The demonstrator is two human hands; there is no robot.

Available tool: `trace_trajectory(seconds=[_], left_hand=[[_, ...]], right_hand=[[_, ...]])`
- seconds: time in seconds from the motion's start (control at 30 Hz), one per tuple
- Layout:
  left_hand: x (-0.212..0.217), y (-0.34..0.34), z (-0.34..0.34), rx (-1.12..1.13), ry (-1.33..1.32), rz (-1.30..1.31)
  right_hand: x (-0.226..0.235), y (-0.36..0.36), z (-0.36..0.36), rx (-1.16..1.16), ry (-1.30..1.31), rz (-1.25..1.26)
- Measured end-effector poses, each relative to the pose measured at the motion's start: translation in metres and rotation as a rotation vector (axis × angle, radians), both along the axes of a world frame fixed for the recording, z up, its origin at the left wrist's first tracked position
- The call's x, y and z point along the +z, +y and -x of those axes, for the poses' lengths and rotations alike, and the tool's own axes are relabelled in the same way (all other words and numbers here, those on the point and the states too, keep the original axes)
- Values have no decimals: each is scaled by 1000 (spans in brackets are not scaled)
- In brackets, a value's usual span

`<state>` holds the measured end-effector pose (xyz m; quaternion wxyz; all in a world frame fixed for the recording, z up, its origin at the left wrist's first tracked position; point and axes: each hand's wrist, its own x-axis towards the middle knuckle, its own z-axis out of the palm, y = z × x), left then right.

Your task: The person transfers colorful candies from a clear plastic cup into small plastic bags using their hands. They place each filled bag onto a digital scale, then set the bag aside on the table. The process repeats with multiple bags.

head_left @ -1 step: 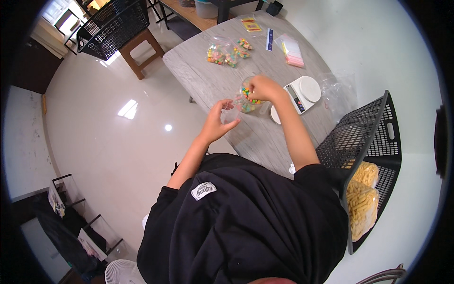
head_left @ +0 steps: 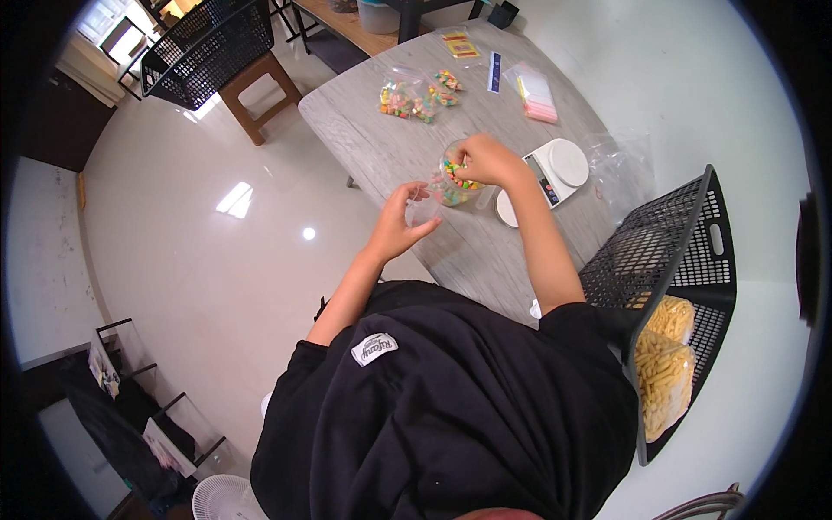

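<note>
right hand: the person's right hand (head_left: 490, 161) is reaching into the mouth of a clear, round plastic jar (head_left: 451, 197), its fingers bunching among small multicoloured pieces (head_left: 458, 179); whether they are gripping any, i cannot tell.
left hand: the left hand (head_left: 400, 221) is curving wide, holding a transparent plastic item (head_left: 422, 211) (bag or cup, i cannot tell) just beside the jar.
jar: it is resting on the grey wood-grain desk (head_left: 364, 95), between the left hand and a white kitchen scale (head_left: 567, 165).
change: the right hand is shifting only barely from an instant ago, so the picking seems to be carrying on unbroken.
patch: dark script lettering is showing on a white cloth patch (head_left: 374, 349) across the black shirt (head_left: 451, 416).
packet: a yellow-and-red flat packet (head_left: 461, 47) is lying farther off, its print looking too small to read.
</note>
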<state>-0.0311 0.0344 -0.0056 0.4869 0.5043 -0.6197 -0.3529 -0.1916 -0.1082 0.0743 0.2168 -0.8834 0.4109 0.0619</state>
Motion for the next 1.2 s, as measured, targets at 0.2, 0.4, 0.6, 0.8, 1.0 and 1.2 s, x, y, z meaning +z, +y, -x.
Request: trace_trajectory(seconds=[0.2,0.4,0.6,0.8,1.0,1.2], left_hand=[[1,-4,6,-24,-3,6],[3,-8,3,-19,0,12],[-1,-9,1,-19,6,18],[1,-10,-1,-17,10,51],[1,-8,-7,-6,18,8],[-1,-8,-7,-10,18,1]], right_hand=[[48,30,-2,65,-264,-27],[40,30,0,32,-277,-57],[-2,1,-8,-47,202,203],[-44,-14,-23,20,449,99],[-62,-16,-27,-19,550,115],[-65,-29,-23,161,643,28]])
